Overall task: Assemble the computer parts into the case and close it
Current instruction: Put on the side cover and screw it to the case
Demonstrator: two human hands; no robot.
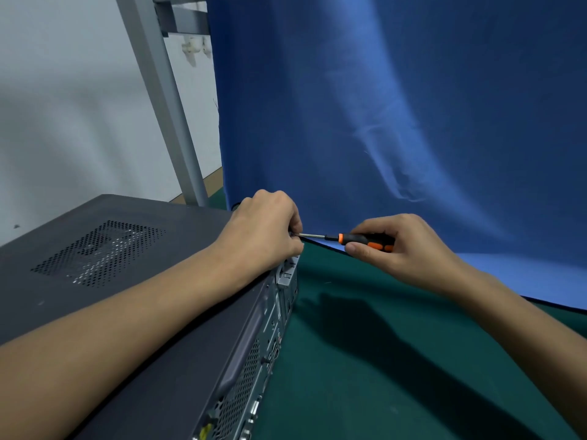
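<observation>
The dark grey computer case (104, 249) lies flat on the green table, its lid with a perforated vent on top and its rear port panel (266, 338) facing right. My left hand (266, 230) sits curled at the far upper corner of the rear panel, fingers pinched where the screwdriver's metal tip meets the case; whatever is between the fingertips is hidden. My right hand (400, 249) grips the black and orange handle of a screwdriver (359, 240), held level and pointing left into that corner.
A green mat (365, 360) covers the table to the right of the case. A blue cloth (397, 122) hangs behind and drapes onto the table. A grey metal frame post (165, 103) stands at the back left before a white wall.
</observation>
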